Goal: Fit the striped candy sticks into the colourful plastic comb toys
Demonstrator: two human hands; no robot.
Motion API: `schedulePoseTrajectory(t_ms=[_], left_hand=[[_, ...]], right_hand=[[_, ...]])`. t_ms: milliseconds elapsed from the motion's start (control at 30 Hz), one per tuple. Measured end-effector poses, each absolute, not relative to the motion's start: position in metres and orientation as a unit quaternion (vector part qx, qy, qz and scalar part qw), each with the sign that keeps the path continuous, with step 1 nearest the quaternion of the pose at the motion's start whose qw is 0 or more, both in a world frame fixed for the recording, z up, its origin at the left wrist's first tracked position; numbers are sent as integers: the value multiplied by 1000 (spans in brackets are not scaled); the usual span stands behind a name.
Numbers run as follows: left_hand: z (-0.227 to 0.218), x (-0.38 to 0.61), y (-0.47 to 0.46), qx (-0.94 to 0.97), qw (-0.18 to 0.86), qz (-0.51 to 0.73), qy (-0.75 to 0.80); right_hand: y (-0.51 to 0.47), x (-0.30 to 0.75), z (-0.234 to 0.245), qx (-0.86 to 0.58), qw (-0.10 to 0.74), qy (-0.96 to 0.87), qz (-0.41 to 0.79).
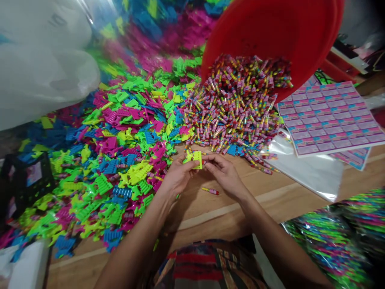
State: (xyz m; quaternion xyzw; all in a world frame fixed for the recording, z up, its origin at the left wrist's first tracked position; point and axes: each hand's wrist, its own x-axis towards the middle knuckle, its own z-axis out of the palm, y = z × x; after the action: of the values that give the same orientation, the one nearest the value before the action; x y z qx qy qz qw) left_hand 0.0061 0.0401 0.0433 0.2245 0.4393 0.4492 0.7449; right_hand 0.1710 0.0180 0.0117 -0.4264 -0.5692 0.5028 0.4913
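Observation:
My left hand (177,175) grips a neon yellow-green plastic comb-shaped piece (194,159) at the front of the piles. My right hand (222,175) comes in from the other side, its fingertips at the piece's edge. They pinch a small striped tube (203,162), mostly hidden by the fingers. Another striped candy-like tube (210,191) lies alone on the wooden table (210,216) just below my hands. To the left spreads a large heap of neon plastic pieces (120,160). Behind my hands stands a heap of striped tubes (234,108).
A tilted red plastic basin (270,32) rests against the tube heap. A printed sheet of pink labels (327,118) lies on a transparent plastic sheet (303,170). A shiny bag of colourful items (331,241) sits front right, a black crate (25,180) left, and a white bag (39,60) top left.

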Motion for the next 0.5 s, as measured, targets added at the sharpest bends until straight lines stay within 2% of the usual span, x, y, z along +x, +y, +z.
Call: schedulePoseTrajectory(t_ms=[200,333,500], left_hand=[[48,6,35,249,724,449,461],[48,6,30,291,711,434,471],[43,13,22,413,589,458,523]], right_hand=[[17,172,13,-408,533,-580,463],[20,177,14,-369,516,-622,459],[20,175,12,-392,486,-695,358]])
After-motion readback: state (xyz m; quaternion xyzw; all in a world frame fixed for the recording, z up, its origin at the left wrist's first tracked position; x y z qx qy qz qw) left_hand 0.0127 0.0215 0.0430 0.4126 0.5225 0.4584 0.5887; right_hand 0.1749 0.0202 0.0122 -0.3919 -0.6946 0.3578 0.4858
